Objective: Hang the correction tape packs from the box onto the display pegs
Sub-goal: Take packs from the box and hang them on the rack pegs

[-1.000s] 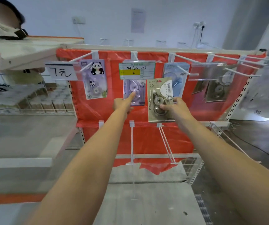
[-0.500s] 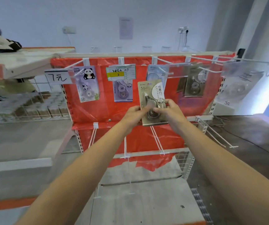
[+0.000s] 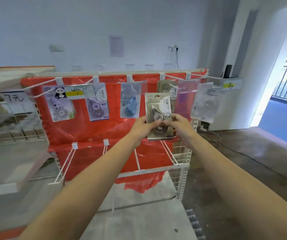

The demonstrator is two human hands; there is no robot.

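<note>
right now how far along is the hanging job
Partly done. Several packs already hang on the upper pegs: the panda pack, a purple pack and a blue pack. In hand: both the left hand and right hand grip a grey correction tape pack, not yet on a peg. The lower pegs are bare; the box is out of view.

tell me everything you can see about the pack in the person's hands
The correction tape pack is a beige card printed "36" at top left, with a clear blister over a grey dispenser with round reels. It is held upright in front of the red display backing, not on any peg. The left hand and right hand pinch its two sides.
</note>
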